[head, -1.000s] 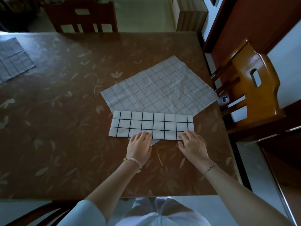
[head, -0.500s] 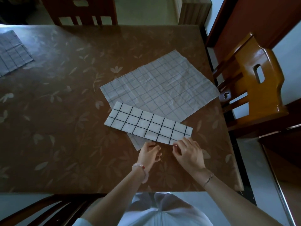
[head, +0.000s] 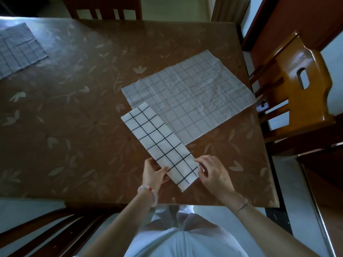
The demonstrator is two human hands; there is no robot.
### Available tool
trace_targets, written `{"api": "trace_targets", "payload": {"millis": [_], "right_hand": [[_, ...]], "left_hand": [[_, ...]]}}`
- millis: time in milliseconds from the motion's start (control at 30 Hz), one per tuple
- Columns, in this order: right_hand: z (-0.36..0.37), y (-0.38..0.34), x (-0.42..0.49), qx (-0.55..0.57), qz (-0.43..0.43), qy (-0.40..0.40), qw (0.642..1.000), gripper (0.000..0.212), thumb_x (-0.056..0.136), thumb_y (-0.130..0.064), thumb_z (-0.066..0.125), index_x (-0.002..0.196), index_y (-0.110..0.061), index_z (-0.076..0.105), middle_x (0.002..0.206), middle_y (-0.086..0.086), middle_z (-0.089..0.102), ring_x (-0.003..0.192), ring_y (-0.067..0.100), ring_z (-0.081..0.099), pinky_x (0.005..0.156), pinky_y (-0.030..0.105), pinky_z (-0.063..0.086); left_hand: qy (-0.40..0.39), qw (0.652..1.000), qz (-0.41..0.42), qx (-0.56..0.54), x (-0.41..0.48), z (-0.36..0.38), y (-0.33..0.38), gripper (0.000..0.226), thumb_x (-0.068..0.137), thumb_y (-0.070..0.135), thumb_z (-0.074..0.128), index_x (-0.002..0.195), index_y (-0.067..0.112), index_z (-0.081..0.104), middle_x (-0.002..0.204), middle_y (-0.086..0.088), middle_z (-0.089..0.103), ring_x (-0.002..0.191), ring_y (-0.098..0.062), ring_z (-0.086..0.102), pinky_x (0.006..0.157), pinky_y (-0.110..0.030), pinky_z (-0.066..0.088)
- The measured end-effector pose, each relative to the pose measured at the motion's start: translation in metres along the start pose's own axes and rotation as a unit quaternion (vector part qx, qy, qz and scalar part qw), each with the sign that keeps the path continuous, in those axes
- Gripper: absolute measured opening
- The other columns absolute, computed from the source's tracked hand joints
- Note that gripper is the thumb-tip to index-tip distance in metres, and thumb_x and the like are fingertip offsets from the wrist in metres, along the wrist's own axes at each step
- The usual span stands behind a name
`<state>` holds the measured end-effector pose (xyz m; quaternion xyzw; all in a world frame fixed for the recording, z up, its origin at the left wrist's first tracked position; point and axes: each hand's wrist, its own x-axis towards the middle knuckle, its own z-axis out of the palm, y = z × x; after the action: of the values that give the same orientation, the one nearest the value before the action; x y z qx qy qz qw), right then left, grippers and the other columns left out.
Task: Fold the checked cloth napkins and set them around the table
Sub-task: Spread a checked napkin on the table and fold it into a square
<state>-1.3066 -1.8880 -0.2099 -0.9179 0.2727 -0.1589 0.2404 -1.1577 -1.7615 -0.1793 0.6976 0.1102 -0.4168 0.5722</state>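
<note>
A white napkin with black checks, folded into a long strip (head: pixel 159 143), lies slanted on the brown table (head: pixel 74 117), its near end at the table's front. My left hand (head: pixel 155 172) pinches the strip's near left edge. My right hand (head: pixel 213 171) holds its near right edge. An unfolded checked napkin (head: pixel 189 93) lies flat beyond the strip, under its far end. Another folded checked napkin (head: pixel 18 49) rests at the far left.
A light wooden chair (head: pixel 300 93) stands at the table's right side. A dark chair (head: pixel 104 8) is at the far side, and another dark chair (head: pixel 46 230) at the near left. The table's right edge is close to the spread napkin.
The folded strip has turned from lying crosswise to slanting away from me. Both hands moved from pressing its near edge to gripping its near end, which came closer to me.
</note>
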Motion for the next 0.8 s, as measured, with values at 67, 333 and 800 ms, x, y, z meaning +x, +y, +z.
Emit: {"api": "trace_targets", "payload": {"millis": [67,333,800], "right_hand": [[-0.003,0.004,0.007,-0.008,0.009,-0.039,0.999,0.029,0.084,-0.009,0.056,0.112,-0.013,0.063,0.104,-0.001,0.063,0.098,0.016,0.057,0.086,0.034,0.052],[0.008,-0.014,0.023,-0.021,-0.083,-0.14,0.986,0.045,0.081,-0.008,0.059,0.125,-0.018,0.056,0.117,-0.003,0.059,0.115,0.014,0.05,0.099,0.035,0.044],[0.03,-0.029,0.039,-0.093,-0.227,-0.212,0.946,0.059,0.074,-0.011,0.067,0.129,-0.024,0.053,0.132,-0.006,0.053,0.128,0.019,0.043,0.108,0.044,0.032]], "left_hand": [[0.008,0.999,0.032,0.004,0.0,-0.017,0.001,0.05,0.082,0.001,0.064,0.12,0.024,0.041,0.1,-0.007,0.064,0.088,-0.018,0.066,0.071,-0.033,0.057],[0.093,0.968,0.168,0.163,0.019,-0.068,0.007,0.024,0.086,0.011,0.061,0.105,0.023,0.052,0.095,-0.003,0.065,0.083,-0.015,0.062,0.068,-0.022,0.049],[0.008,0.746,0.386,0.543,0.031,-0.111,0.015,0.039,0.08,-0.009,0.055,0.106,0.019,0.067,0.109,0.007,0.062,0.075,-0.012,0.058,0.062,-0.017,0.047]]}}
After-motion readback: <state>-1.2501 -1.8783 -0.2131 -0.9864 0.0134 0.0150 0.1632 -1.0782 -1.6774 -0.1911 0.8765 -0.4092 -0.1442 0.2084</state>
